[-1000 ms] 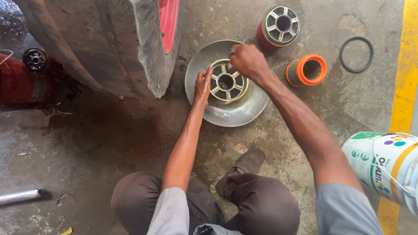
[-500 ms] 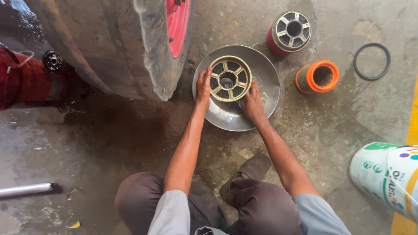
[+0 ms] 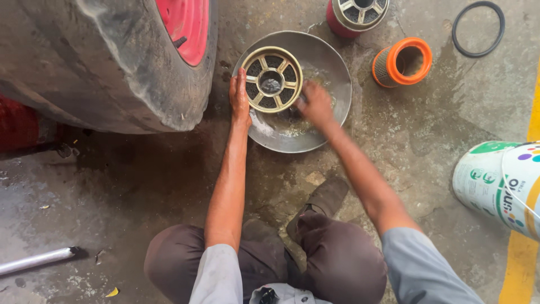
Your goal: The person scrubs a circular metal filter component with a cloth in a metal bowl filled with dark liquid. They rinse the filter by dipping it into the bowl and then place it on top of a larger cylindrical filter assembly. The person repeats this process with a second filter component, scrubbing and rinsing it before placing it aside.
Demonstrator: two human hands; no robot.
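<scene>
A round brass-coloured metal filter w/ spoked top and dark mesh (image 3: 271,79) stands in a shallow round grey metal basin (image 3: 332,62) on the concrete floor (image 3: 140,197), just ahead of both hands. The left hand (image 3: 240,97) lies flat against the filter's left side, fingers straight and together, touching its rim. The right hand (image 3: 316,104) is down in the basin at the filter's lower right, blurred; fingers look curled, but whether it grips anything can't be told. Wet film shows on the basin bottom betw. the two hands.

Left of the left hand, close by, a big worn black tyre on a red wheel rim (image 3: 112,62). Beyond the right hand: a red cylindrical filter w/ metal spoked end (image 3: 355,16), and to its right an orange-capped mesh filter on its side (image 3: 402,62), then a black rubber ring (image 3: 478,29) flat on the floor. Far right of the right arm, a white-and-green plastic bucket (image 3: 498,180) by a yellow floor line (image 3: 520,264). Well left of the left elbow, a grey metal tube (image 3: 35,261).
</scene>
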